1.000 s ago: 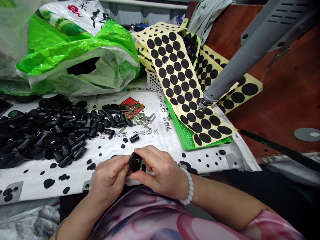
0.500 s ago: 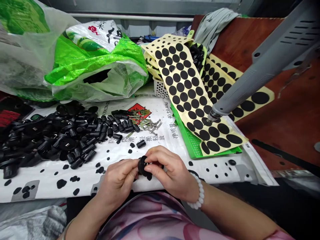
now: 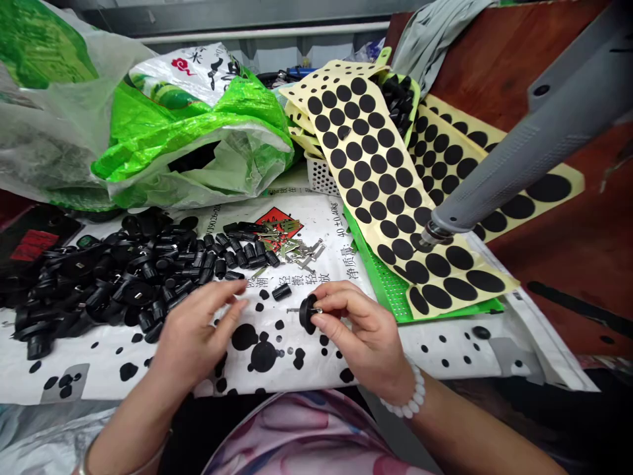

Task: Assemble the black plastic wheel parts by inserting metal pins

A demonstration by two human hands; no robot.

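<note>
My right hand [image 3: 360, 333] pinches a round black plastic disc [image 3: 307, 314] between thumb and fingers. A thin metal strip pokes out of the disc on both sides. My left hand [image 3: 200, 326] is open, thumb and forefinger apart, just above the sheet and nearest to the loose black cylindrical pieces [image 3: 228, 256]. A single black cylinder [image 3: 281, 291] lies between my two hands. Small metal strips [image 3: 301, 251] are scattered beyond it, on a red diamond print.
A heap of black parts [image 3: 99, 277] covers the left of the white printed sheet [image 3: 366, 363]. Green and white plastic bags [image 3: 198, 132] stand behind. On the right, sheets of black round stickers [image 3: 378, 175] rest over a green tray [image 3: 376, 277], under a grey electric screwdriver [image 3: 494, 178].
My left hand has let go of the black disc and moved left, its fingers opening. My right hand still grips the disc and has shifted slightly right.
</note>
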